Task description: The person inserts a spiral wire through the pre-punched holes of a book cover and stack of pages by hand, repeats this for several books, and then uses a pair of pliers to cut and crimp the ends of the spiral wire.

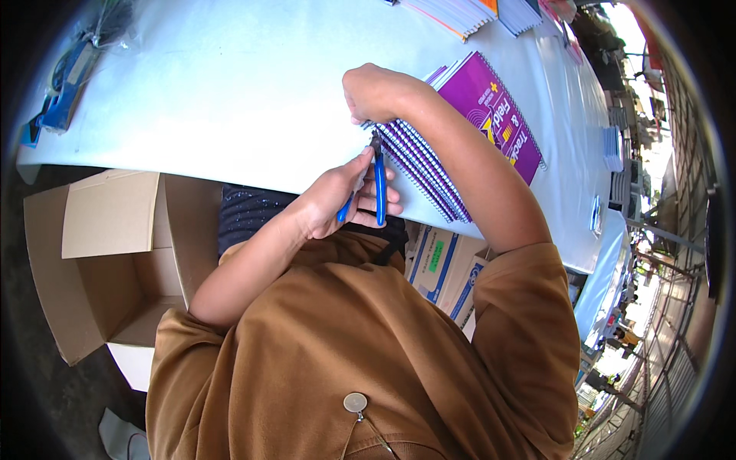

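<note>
My left hand [337,195] holds a pair of pliers [380,188] with blue handles, which are spread apart. The dark jaws point up at the near-left ends of the spiral bindings on several notebooks [422,169]. Purple covers show on the notebooks, which lie fanned and overlapping at the table's front edge. Above the same binding ends, my right hand [379,93] is bent downward with its fingers curled in. What its fingertips hold is hidden behind the hand. My right forearm crosses over the stack and covers part of the top purple cover [479,100].
The white-covered table [230,84] stretches ahead. More spiral-bound books [452,14] lie at its far side. A blue tape dispenser [70,84] sits at the far left. Below the table edge stand an open cardboard box [115,222] at left and a printed carton [441,264] by my body.
</note>
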Available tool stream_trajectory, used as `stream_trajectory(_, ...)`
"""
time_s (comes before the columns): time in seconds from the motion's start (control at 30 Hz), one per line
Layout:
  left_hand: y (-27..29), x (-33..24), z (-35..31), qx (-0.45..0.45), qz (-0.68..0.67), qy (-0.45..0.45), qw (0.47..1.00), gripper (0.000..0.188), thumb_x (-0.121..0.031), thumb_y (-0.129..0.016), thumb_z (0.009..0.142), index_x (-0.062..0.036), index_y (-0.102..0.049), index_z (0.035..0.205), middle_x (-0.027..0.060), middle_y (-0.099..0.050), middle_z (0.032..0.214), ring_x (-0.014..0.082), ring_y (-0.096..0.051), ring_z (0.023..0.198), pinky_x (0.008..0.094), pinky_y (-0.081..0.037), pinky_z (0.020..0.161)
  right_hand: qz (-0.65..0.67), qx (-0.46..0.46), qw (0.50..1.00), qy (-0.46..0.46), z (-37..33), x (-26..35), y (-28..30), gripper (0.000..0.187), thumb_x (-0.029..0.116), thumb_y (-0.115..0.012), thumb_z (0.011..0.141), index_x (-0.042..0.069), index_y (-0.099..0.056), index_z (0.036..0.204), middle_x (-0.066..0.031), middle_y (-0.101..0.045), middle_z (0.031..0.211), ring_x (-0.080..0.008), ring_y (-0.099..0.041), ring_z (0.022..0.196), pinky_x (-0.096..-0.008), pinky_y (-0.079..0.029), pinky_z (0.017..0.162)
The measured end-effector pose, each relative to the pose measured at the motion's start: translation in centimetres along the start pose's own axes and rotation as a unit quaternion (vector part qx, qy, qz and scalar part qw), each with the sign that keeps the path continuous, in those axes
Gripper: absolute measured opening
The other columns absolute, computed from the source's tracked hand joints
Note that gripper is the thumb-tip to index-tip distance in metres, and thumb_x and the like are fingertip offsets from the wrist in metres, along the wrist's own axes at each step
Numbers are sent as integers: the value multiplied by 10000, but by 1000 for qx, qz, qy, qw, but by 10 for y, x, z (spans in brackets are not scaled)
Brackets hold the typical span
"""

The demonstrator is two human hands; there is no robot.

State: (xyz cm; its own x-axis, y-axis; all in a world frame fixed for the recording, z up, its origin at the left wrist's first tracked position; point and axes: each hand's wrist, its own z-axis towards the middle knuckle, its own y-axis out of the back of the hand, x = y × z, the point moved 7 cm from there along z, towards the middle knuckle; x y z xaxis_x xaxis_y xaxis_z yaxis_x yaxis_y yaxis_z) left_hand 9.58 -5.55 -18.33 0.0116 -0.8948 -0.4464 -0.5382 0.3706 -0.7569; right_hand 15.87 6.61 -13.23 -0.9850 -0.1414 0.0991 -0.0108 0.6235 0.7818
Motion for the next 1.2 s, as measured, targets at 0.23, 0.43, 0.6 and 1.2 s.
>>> stream_trajectory(0.23, 2, -1, -7, -6, 27, -5, 1000, 525, -524, -277, 947, -58, -498, 1046, 41, -496, 754, 181, -546, 659, 329, -516, 573, 31, -16, 999, -7, 2, -7, 0, 133, 82, -694, 711, -4, -673, 811, -184, -664, 809, -288, -649, 770, -355, -499, 713)
stream_trajectory(0.43, -4, -7, -2, 10, 18, -28, 999, 533, -506, -266, 955, -46, -487, 1107, 82, -556, 847, 235, -614, 821, 367, -531, 701, 24, -23, 999, 4, 3, -4, 2, 146, 86, -700, 701, -2, -669, 814, -186, -661, 805, -286, -647, 763, -354, -500, 707)
stream_trajectory(0.6, 3, -4, -10, -7, 44, -8, 999, 529, -498, -272, 957, -38, -483, 1110, 95, -558, 841, 251, -614, 806, 373, -531, 704, 16, -37, 999, -13, -1, -11, 5, 139, 88, -656, 713, 10, -667, 827, -177, -663, 826, -285, -646, 786, -346, -498, 726)
stream_trajectory(1.2, -20, -9, -6, 8, 45, -42, 998, 555, -528, -268, 947, -41, -489, 1094, 91, -565, 842, 229, -605, 781, 364, -539, 699, -26, -14, 1000, -7, -24, -8, 21, 185, 138, -597, 758, 27, -603, 906, -159, -646, 845, -293, -617, 787, -364, -473, 723)
